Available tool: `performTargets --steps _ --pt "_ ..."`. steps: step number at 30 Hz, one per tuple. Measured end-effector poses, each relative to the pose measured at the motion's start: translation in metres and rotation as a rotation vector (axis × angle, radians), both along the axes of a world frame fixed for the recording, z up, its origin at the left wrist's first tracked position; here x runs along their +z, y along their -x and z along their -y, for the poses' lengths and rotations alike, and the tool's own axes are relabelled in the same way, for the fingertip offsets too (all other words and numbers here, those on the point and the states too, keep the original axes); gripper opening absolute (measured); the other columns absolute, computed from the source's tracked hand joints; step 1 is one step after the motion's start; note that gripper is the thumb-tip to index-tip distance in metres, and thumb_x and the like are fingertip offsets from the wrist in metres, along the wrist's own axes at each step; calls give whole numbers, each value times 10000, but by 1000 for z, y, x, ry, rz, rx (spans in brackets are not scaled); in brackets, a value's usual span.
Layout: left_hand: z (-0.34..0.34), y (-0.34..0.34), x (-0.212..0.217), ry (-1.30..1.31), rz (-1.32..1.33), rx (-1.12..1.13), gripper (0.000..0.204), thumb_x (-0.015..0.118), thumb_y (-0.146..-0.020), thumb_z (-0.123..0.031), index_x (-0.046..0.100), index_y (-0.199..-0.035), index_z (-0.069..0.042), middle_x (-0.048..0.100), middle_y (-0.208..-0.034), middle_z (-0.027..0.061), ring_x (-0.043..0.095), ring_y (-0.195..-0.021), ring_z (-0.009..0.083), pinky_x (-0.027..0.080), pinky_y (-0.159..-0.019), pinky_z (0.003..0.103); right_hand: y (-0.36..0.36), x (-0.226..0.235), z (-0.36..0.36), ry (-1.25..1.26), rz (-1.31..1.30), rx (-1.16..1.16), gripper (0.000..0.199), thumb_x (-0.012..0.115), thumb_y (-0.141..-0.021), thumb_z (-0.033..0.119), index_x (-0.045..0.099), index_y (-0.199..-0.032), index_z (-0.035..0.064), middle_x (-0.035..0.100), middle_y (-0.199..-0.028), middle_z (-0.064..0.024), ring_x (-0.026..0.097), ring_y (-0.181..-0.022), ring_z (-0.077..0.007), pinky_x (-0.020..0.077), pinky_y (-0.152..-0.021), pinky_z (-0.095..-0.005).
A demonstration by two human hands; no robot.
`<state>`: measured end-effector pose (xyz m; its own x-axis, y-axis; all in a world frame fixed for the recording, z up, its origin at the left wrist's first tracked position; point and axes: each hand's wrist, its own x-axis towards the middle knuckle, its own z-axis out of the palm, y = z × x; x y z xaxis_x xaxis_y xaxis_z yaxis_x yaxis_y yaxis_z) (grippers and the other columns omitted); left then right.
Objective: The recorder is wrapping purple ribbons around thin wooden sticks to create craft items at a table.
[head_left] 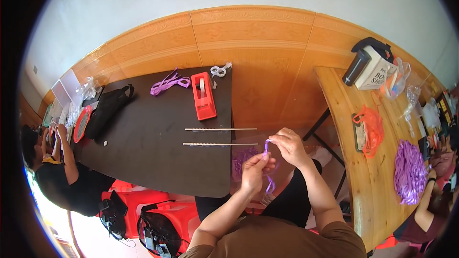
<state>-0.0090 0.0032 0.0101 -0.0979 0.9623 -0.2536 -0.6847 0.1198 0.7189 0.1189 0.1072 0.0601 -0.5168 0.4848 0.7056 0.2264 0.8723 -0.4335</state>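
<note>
Head: left hand and curled right hand pinch ribbon.

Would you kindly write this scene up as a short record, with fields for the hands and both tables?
Left hand: pinching a purple ribbon
Right hand: holding the same ribbon's upper end
Dark table: red tape dispenser, looped purple strips, black bag
Thin sticks: two, roughly parallel, right ends past the dark table's edge
Wooden table: orange plastic bag, purple heap
Co-worker: far left, black top
</note>
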Motion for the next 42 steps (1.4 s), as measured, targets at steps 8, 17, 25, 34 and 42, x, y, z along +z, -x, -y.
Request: performTargets --steps 8,17,25,34,42 --pt "-22 20 -12 -189 -130 207 184 594 -879 -93 642 -1026 7 653 -850 56 586 -742 100 469 -711 220 42 13 -46 -251 57 112 276 635 -656 -74 638 -925 -9 608 -795 -94 593 -750 -262 488 -677 -352" --pt "-29 25 -31 -138 -177 391 188 573 -891 -105 632 -1046 -15 652 -808 40 585 -702 93 451 -655 206 78 -50 -53 126 -122 133 221 583 -738 -56 641 -940 11 645 -838 -105 623 -764 -233 492 -676 -318" --pt "-5 19 -43 -52 -159 369 143 595 -881 -106 664 -969 -17 648 -758 33 567 -653 80 445 -633 197 88 -105 18 811 -495 200 225 581 -864 118 627 -1057 12 634 -1027 -97 596 -928 -148 461 -745 -251" --pt "45 9 -49 16 -187 291 149 596 -881 -102 668 -955 6 664 -784 59 585 -654 90 460 -627 201 70 -156 53 931 -189 199 224 562 -859 84 621 -1056 -4 580 -940 -26 536 -833 -102 447 -690 -244" --pt "88 33 -75 57 -126 75 176 567 -893 -107 658 -983 14 675 -833 88 620 -736 136 485 -704 260 46 -192 127 1347 -290 374 91 565 -867 69 633 -909 26 601 -808 -17 528 -734 -85 451 -646 -233"
